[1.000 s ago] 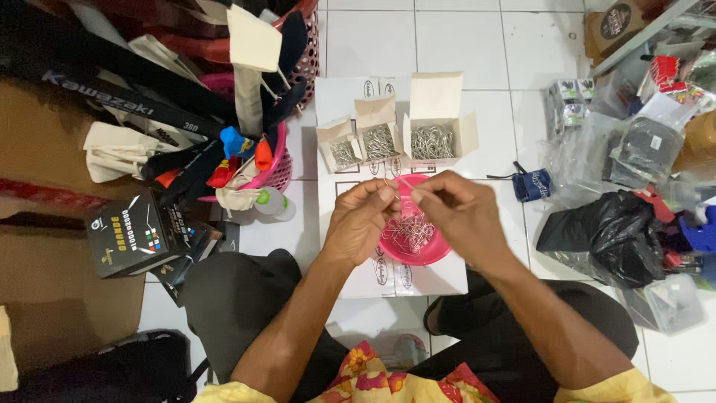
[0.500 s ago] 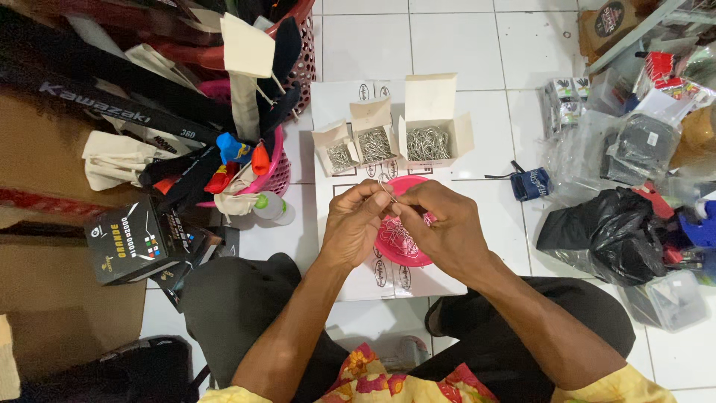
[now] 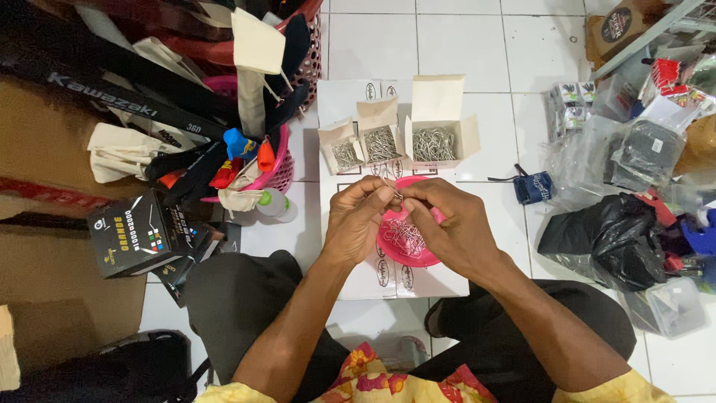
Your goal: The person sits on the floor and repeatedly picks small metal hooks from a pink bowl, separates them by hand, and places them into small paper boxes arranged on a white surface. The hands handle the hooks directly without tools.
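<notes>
Above the pink bowl (image 3: 406, 246) of metal clips, the left hand (image 3: 359, 220) and right hand (image 3: 453, 224) meet fingertip to fingertip, both pinching one wire clip (image 3: 393, 189). Beyond them stand three open clip boxes (image 3: 436, 142).

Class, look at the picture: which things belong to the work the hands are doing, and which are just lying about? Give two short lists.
In the work:
left hand and right hand, pinching a small wire clip
pink bowl of wire clips
three open boxes of clips
white board under the bowl

Lying about:
black plastic bag
pink basket
black box
</notes>
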